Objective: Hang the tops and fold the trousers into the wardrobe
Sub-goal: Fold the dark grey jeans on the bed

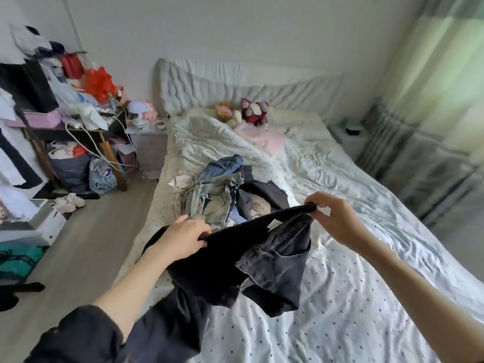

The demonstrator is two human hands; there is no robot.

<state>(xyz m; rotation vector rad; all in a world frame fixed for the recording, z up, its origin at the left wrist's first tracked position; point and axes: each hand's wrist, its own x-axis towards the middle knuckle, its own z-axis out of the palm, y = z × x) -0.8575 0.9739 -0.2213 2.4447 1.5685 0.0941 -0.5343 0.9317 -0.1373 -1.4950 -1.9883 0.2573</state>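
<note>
A bed [353, 297] with white dotted sheets is seen against a padded headboard [235, 82]. Two soft toys [242, 112] are noted near a pink pillow [264, 138]. A cluttered table [78, 127] stands left of the bed; slippers [69, 201] lie on the floor [78, 258].

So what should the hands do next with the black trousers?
Probably lower the black trousers flat onto the bed for folding. Left hand and right hand hold the waistband up, and the legs hang bunched.
</note>
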